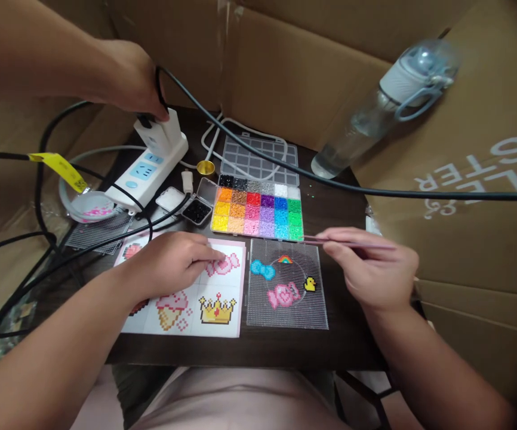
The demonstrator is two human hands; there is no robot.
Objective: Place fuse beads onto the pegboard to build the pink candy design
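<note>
My left hand (180, 260) rests on a printed pattern sheet (236, 327), index finger stretched onto the pink candy picture (222, 266). An ice cream picture (172, 310) and a crown picture (217, 309) lie below it on the sheet. In my right hand (377, 269) are thin pinkish tweezers (357, 243), their tips by the bead box's near right corner. Beside that hand lies a clear pegboard (262, 316) bearing a blue bow (262, 269), a small rainbow (285, 260), a yellow duck (310, 284) and a pink bead candy (282, 295).
The bead box (302, 209) stands open behind the pegboard. Another person's hand (135, 74) is at a plug on the white power strip (144, 173). Black cables (375, 192) cross the scene. A water bottle (375, 113) stands back right; cardboard walls (294, 71) enclose the table.
</note>
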